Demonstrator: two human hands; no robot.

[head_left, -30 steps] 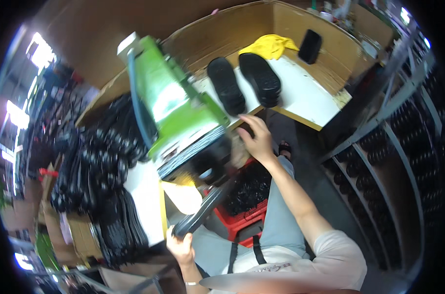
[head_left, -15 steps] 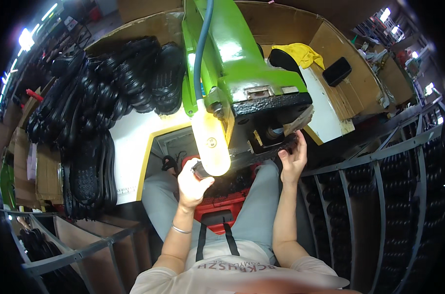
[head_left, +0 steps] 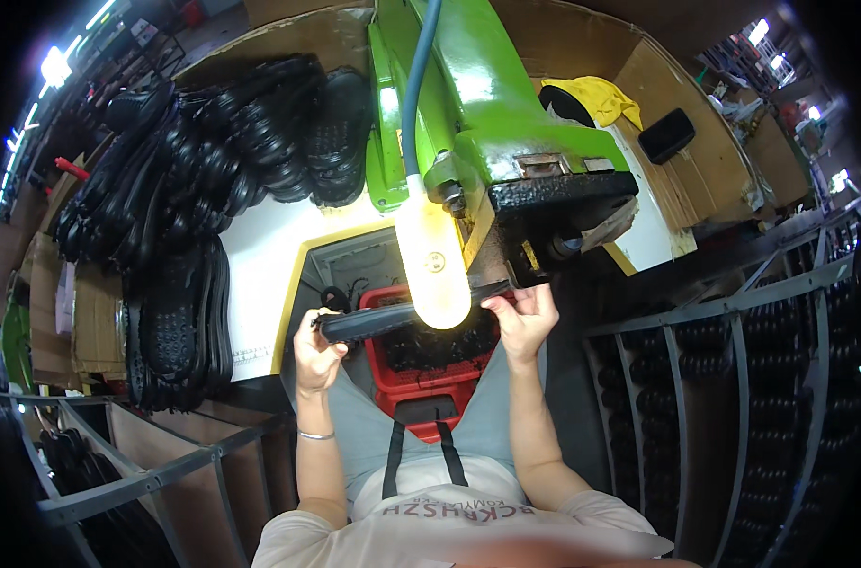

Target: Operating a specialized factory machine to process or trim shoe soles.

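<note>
Compared with a second ago, both hands have come together in front of the body, and the black shoe sole (head_left: 393, 320) now lies level between them instead of hanging from one hand. Largest in view is the green machine (head_left: 487, 104), glossy painted metal with a dark steel head, reaching from the far side over the lap. To its left a big heap of black rubber soles (head_left: 203, 180), ribbed and studded, covers the white table (head_left: 260, 256). Near the body sits a red plastic crate (head_left: 421, 369) of dark parts. A glowing lamp (head_left: 432, 256) hangs over the sole's middle. The sole's long axis runs left to right, just under the machine head. The left hand (head_left: 319, 355) has its fingers clamped on the left end; the right hand (head_left: 523, 322) pinches the right end and is nearer the machine head. The sole looks thin, matte and flexible.
</note>
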